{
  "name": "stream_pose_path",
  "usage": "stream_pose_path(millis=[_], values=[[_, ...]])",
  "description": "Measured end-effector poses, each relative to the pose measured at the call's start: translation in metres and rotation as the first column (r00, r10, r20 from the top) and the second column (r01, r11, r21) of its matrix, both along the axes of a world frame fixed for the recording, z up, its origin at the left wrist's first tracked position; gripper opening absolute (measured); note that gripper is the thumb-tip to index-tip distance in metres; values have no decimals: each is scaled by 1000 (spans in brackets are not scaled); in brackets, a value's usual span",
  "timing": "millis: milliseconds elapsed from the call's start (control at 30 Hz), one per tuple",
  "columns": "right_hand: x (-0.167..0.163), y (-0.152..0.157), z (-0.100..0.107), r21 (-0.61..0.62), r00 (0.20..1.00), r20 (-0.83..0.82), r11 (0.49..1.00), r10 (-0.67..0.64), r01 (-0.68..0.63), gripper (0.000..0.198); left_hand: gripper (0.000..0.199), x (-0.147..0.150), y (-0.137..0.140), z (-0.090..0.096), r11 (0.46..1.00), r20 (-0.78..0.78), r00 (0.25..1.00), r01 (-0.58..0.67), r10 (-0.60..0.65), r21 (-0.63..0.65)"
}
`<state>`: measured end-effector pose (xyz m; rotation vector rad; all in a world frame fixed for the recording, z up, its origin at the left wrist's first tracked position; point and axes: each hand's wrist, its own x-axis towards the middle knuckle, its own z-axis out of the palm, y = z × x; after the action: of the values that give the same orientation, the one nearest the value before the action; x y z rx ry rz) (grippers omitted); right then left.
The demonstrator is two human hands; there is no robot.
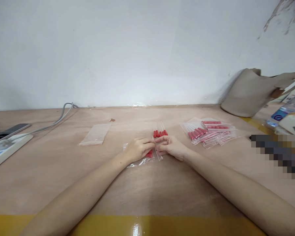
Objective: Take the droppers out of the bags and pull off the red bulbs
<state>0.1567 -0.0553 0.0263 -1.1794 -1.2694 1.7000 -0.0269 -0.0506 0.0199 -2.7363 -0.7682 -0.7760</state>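
Observation:
My left hand [139, 148] and my right hand [171, 147] meet fingertip to fingertip over the table. Both are closed in a pinch on a small clear zip bag [159, 156] that shows between and below the fingers. Just beyond the fingertips lies a row of several red-ended pieces [160, 133] with clear, thin parts pointing away from me; whether they are inside the bag I cannot tell. Under my left hand is a crinkled clear plastic bag [137, 162] with more red pieces [149, 153], partly hidden by the fingers.
Filled zip bags with red pieces [211, 131] lie piled at right. Flat clear bags [95, 134] lie at left. A power strip [14, 147], phone [13, 130] and grey cable [61, 118] are far left. A beige bag [248, 93] and plastic bottle [288, 109] stand at right.

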Motion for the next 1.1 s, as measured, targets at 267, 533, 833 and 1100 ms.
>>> stream_pose_path(millis=[267,533,833,1100], values=[[1,2,-4,30,999,-8,999,31,-31,26,24,1,1,0,1000,-14,1000,-24,24,0],[-2,2,-5,29,1000,27,1000,-12,11,35,19,-1,3,0,997,-105,994,-7,15,76],[-13,1,-9,106,991,82,989,-108,100,32,20,2,-1,6,956,-255,964,10,69,295],[-12,7,-23,290,958,150,937,-243,192,28,22,0,-6,15,974,-236,969,-19,73,226]])
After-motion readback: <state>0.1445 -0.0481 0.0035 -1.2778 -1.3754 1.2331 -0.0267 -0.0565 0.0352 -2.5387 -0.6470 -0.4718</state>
